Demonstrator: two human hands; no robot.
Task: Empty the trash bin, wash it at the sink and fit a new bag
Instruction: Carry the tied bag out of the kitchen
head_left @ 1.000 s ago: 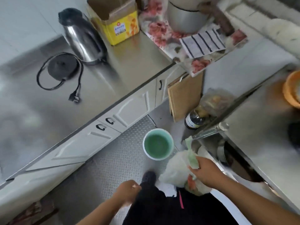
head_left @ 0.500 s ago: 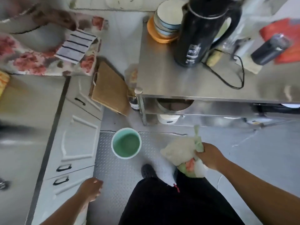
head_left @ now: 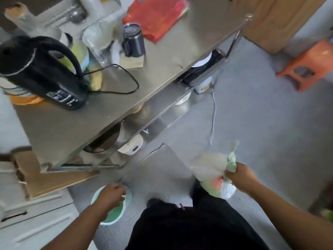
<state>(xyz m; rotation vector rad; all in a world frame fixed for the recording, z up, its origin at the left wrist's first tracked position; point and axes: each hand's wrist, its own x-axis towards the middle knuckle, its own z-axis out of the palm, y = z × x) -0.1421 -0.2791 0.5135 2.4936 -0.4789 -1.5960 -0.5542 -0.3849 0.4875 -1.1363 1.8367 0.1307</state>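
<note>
Your right hand (head_left: 240,175): fingers clenched round the knotted trash bag (head_left: 212,170) | your left hand (head_left: 111,194): over the green bin (head_left: 115,213) on the floor, fingers curled, grasp unclear

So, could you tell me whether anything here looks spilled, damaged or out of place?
Nothing stands out. The right hand grips the tied trash bag intact, and the left hand is at the upright green bin on the floor.
</note>
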